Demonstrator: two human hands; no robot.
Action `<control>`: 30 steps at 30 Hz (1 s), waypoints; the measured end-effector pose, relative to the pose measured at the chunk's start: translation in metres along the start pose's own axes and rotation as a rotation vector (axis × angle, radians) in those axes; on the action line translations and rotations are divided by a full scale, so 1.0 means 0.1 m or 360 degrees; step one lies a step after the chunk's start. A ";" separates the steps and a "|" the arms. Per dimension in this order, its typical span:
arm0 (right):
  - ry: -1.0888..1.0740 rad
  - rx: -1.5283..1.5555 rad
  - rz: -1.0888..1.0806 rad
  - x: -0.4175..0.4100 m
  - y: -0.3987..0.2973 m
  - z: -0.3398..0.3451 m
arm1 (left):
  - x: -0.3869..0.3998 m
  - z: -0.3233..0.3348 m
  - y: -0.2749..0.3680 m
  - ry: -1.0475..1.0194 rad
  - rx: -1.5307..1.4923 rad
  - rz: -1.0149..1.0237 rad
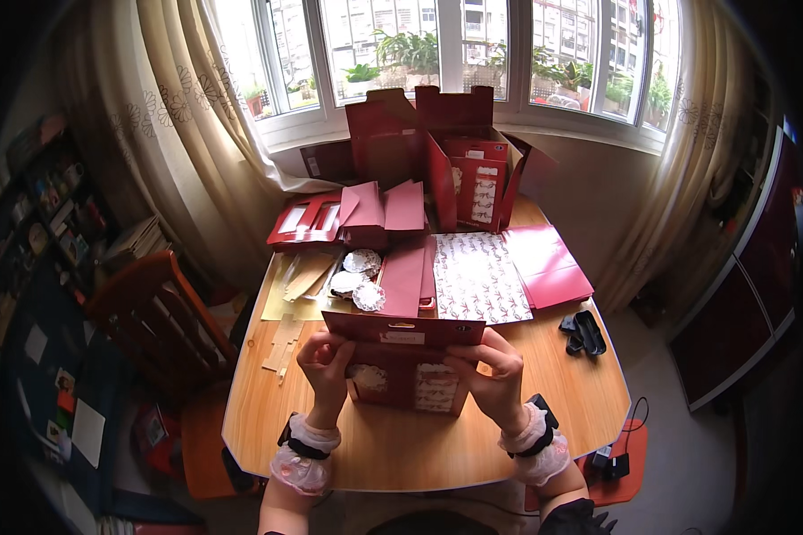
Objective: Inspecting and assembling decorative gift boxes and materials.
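Upright near the front of the table is a dark red cardboard package with a header flap, a hang hole and a label bearing writing. Through its cut-out windows show a white doily shape and patterned paper. My left hand pinches the left end of the header between thumb and fingers. At the header's right end, my right hand grips in the same way. Just behind the package lie dark pink envelopes, a sheet of bow-patterned paper and several white paper doilies.
An open red carton with similar packages stands at the back. Pink envelopes and red window sleeves are stacked left of it. Red card sheets and black plastic pieces lie right; tape strips lie left. A wooden chair is beside the table.
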State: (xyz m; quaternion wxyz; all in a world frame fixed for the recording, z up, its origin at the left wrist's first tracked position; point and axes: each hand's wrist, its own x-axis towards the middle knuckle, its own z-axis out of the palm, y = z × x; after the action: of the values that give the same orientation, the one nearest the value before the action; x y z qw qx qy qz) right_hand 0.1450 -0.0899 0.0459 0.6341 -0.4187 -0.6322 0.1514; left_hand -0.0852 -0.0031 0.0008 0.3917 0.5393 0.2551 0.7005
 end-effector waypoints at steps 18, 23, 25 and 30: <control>0.0069 0.0048 0.0032 0.02 0.03 0.03 | 0.11 -0.05 0.22 -0.0517 -0.0217 -0.0718; 0.0166 0.0348 0.0165 -0.02 0.14 0.04 | 0.07 -0.02 0.16 -0.0424 -0.0272 -0.0740; 0.0331 0.0617 0.0310 -0.01 0.13 0.03 | 0.09 0.03 0.19 -0.0378 -0.0309 -0.0743; -0.0386 0.0791 0.0791 0.07 0.18 -0.18 | 0.15 0.05 0.20 -0.0281 -0.0491 -0.0949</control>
State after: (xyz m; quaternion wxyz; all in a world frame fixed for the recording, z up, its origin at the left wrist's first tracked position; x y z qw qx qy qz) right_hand 0.1684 -0.0803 0.0401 0.5808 -0.3716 -0.5258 0.4982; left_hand -0.0874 -0.0022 0.0262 0.6767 0.4340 0.2577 0.5360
